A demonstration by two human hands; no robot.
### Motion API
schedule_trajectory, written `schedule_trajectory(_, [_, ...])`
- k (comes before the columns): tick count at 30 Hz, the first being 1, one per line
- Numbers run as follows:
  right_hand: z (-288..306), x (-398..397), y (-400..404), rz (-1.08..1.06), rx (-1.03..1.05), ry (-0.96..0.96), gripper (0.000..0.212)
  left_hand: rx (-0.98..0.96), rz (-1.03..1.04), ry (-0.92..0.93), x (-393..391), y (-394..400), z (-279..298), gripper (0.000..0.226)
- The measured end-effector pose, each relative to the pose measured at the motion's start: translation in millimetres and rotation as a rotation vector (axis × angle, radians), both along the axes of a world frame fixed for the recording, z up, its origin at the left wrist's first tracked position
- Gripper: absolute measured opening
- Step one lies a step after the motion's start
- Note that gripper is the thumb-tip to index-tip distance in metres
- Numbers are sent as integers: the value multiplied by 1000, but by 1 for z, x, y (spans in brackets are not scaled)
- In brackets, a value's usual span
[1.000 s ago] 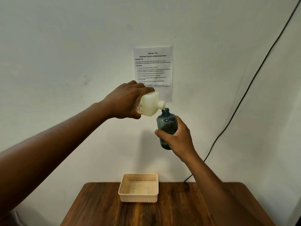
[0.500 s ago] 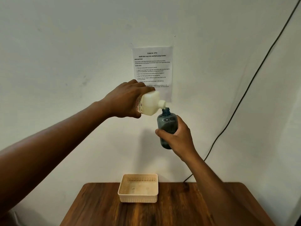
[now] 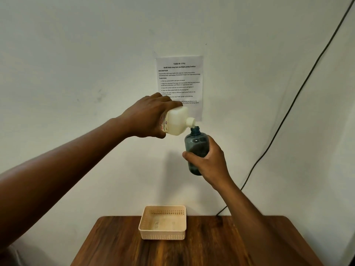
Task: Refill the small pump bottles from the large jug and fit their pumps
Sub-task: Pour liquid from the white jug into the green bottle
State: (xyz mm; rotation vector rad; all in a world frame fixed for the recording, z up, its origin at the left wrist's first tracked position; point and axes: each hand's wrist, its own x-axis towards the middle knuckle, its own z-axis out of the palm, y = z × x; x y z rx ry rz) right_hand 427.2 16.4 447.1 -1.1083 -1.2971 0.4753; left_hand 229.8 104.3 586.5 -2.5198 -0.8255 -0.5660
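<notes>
- Blue-tinted plastic bottle (image 3: 196,144) clamped in right hand (image 3: 208,162), fingers wrapped round lower body, thumb (image 3: 189,155) across the front; mouth open, no pump fitted
- Left hand (image 3: 148,117) closed round base of white jug (image 3: 177,120), tipped with spout at 4 o'clock, just above the bottle mouth
- Can't tell whether liquid is flowing, or the fill level
- Both held in air, well above table (image 3: 211,246); basket (image 3: 163,234) at 6 o'clock, looks empty
- Judgement: bottle light, thin-walled, gains weight as it fills; grip mid-body, don't squeeze. Soap drips would make it slippery
- Jug stiff; holding base gives tilt control, a hard squeeze could surge
</notes>
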Motion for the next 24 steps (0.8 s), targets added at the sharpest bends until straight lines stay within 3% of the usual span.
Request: schedule_trajectory(24, [3, -3, -4, -10, -2, -34, 62, 18, -31, 10, -4, -5, 5, 94])
